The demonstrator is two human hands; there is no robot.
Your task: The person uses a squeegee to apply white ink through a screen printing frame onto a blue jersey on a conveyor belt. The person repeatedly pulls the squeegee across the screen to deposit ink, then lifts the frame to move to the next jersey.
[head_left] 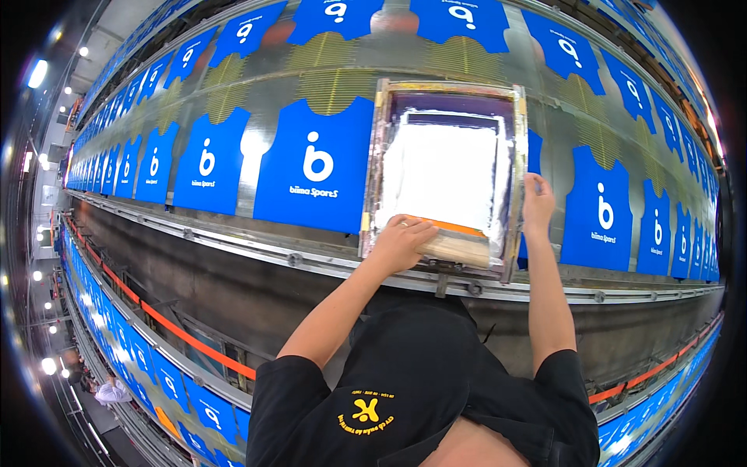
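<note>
1. Under the left hand (405, 243) lies the left end of a squeegee (461, 249), inside the near end of a screen frame (451, 88).
2. Beyond that hand, in the frame, spreads the ink (447, 167).
3. The right hand (538, 204) is at the frame's right side, over a partly covered shirt panel (534, 152).
4. More panels line the table (394, 58): left of the left hand, right of the right, and in a row beyond both.
5. Nearer the person than both hands runs a rail (311, 261).

There are two hands (405, 241) (538, 205), one frame (520, 117) and one squeegee (461, 249).
</note>
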